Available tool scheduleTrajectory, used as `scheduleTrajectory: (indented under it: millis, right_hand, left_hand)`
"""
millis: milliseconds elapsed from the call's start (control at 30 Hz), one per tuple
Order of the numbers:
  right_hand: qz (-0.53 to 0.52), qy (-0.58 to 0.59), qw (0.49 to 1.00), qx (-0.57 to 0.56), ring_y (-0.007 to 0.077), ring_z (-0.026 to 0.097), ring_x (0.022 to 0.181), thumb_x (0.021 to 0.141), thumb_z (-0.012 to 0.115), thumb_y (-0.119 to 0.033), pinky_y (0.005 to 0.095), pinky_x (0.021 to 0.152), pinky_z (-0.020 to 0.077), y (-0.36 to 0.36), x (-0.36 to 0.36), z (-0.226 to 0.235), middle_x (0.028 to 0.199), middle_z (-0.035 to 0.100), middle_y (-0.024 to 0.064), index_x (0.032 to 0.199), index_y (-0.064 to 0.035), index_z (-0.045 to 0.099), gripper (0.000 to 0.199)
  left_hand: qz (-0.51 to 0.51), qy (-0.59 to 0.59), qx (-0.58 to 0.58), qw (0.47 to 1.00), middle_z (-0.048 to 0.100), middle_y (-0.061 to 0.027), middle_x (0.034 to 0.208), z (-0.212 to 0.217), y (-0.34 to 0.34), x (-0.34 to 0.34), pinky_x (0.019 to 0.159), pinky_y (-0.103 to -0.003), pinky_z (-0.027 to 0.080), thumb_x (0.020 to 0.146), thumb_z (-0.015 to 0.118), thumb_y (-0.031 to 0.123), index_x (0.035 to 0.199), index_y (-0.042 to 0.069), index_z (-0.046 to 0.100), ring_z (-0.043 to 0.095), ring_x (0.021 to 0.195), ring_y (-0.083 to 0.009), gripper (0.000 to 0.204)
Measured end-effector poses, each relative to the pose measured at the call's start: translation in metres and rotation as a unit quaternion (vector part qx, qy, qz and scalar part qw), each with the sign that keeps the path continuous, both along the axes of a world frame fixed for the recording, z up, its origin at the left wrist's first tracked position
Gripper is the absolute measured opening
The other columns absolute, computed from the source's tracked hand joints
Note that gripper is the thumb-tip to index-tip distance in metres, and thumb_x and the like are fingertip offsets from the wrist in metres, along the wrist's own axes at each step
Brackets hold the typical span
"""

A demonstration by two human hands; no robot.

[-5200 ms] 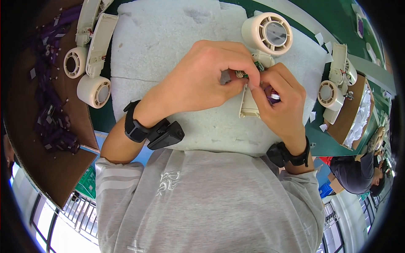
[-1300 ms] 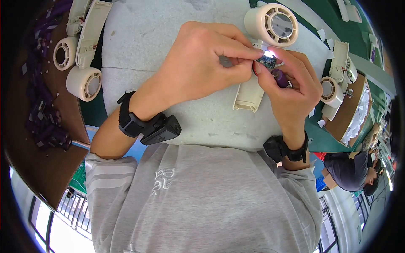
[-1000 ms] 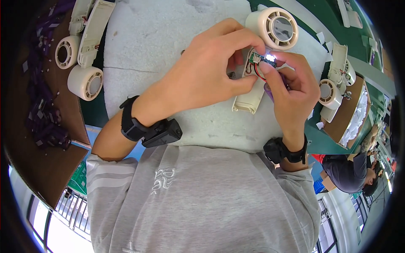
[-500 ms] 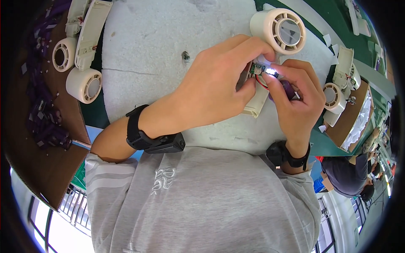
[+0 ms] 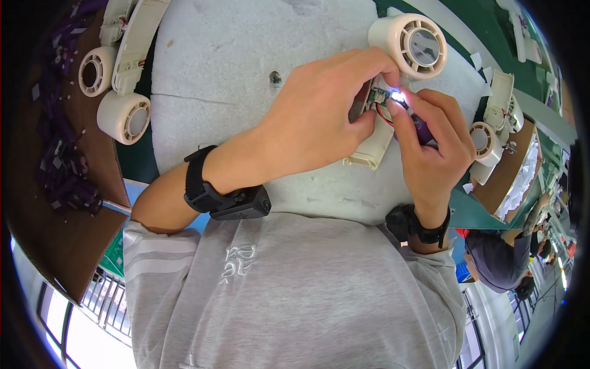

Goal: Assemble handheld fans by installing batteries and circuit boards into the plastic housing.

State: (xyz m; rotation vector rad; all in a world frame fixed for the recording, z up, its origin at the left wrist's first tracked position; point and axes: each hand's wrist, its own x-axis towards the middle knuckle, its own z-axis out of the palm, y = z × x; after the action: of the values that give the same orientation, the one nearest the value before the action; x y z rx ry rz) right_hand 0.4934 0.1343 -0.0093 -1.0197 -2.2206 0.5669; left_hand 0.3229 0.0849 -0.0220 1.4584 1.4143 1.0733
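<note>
A cream handheld fan (image 5: 398, 38) lies on the white foam pad, its round grilled head at the far end and its open handle shell (image 5: 370, 152) toward me. My left hand (image 5: 322, 114) is closed around the handle, thumb and index finger on either side of a small green circuit board (image 5: 378, 95). At the board's right end a white light shines. My right hand (image 5: 437, 138) pinches that end between thumb and index finger. Under its curled fingers sits a purple cylindrical battery (image 5: 423, 129). Red and black wires run from the board; the lit end is partly hidden by fingertips.
More cream fans (image 5: 126, 117) lie at the left, beside a cardboard box (image 5: 101, 178) of purple batteries. At the right are other fan parts (image 5: 485, 142) and a box with white pieces (image 5: 522, 169). Another person (image 5: 498, 261) is farther off at the right.
Both hands keep their grip, with only small finger shifts around the board. The lit end has moved slightly right and up. The other person at the right has shifted a little.
</note>
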Motion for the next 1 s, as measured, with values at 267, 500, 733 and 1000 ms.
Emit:
scheduleTrajectory:
  millis: [267, 500, 733, 1000]
  right_hand:
    - [-0.021, -0.023, 0.999, -0.032, 0.0126, 0.058, 0.056, 0.07, 0.077, -0.001, 0.024, 0.049, 0.0446, 0.0, -0.003, 0.006, 0.083, 0.063, 0.0053, 0.091, -0.0043, 0.07, 0.022]
    - [-0.065, -0.023, 0.965, -0.255, 0.0161, 0.061, 0.06, 0.072, 0.076, -0.003, 0.0259, 0.054, 0.0467, 0.006, 0.003, 0.008, 0.084, 0.063, 0.0068, 0.095, -0.0027, 0.065, 0.025]
    - [0.029, -0.113, 0.987, -0.107, 0.016, 0.061, 0.071, 0.077, 0.073, -0.002, 0.0257, 0.063, 0.048, 0.005, 0.025, 0.028, 0.096, 0.066, 0.006, 0.1, -0.0001, 0.062, 0.025]
    - [-0.062, -0.13, 0.986, -0.085, 0.0246, 0.066, 0.081, 0.074, 0.071, 0.0, 0.033, 0.069, 0.0517, -0.02, 0.041, 0.032, 0.099, 0.069, 0.0104, 0.086, 0.0008, 0.069, 0.012]
  left_hand:
    - [-0.082, -0.009, 0.081, 0.993, 0.067, -0.0106, 0.097, -0.007, 0.012, -0.021, 0.066, -0.028, 0.051, 0.077, 0.062, -0.007, 0.103, 0.006, 0.068, 0.065, 0.076, -0.0209, 0.03]
    - [-0.13, 0.054, 0.083, 0.987, 0.067, -0.0117, 0.103, 0.0, 0.018, -0.028, 0.069, -0.029, 0.052, 0.079, 0.063, -0.005, 0.102, 0.008, 0.071, 0.066, 0.081, -0.0254, 0.028]
    - [-0.143, 0.024, 0.075, 0.987, 0.066, -0.0078, 0.105, -0.003, 0.016, -0.027, 0.071, -0.031, 0.051, 0.076, 0.063, -0.005, 0.106, 0.009, 0.07, 0.064, 0.088, -0.0227, 0.033]
    - [-0.081, -0.005, 0.017, 0.997, 0.066, -0.0053, 0.099, 0.003, 0.01, -0.015, 0.065, -0.026, 0.049, 0.072, 0.062, -0.005, 0.102, 0.009, 0.07, 0.059, 0.073, -0.0156, 0.034]
